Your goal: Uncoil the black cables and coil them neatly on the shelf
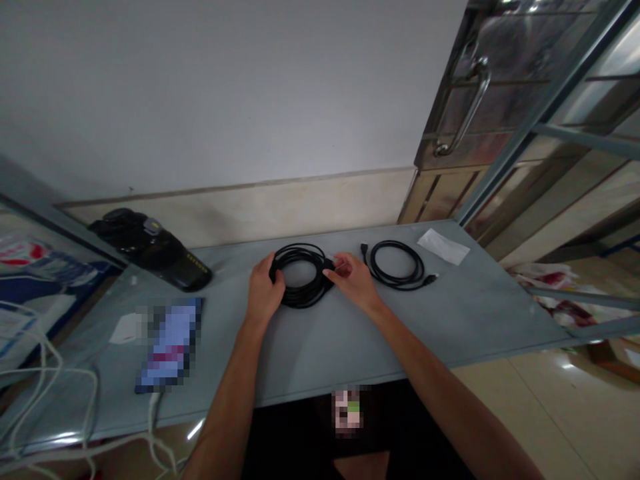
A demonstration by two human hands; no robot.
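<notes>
A thick coil of black cable (300,298) rests on the grey table between my hands. My left hand (264,290) grips its left side, the thumb on the inner edge and the fingers around the outside. At the right side of the coil, my right hand (357,283) is closed in a pinch, its thumb on the cable. A thin pale strip shows by the right fingertips, too small to name. Just right of that hand lies a second, thinner coiled black cable (399,287), with a dark plug at each end.
The grey table (320,360) meets a white wall (250,100). A black bottle (155,250) lies tilted at the left, with a blurred phone (173,340) in front. White cables (90,400) hang at the lower left. A white paper slip (443,247) lies at the right, near a metal frame post (505,160).
</notes>
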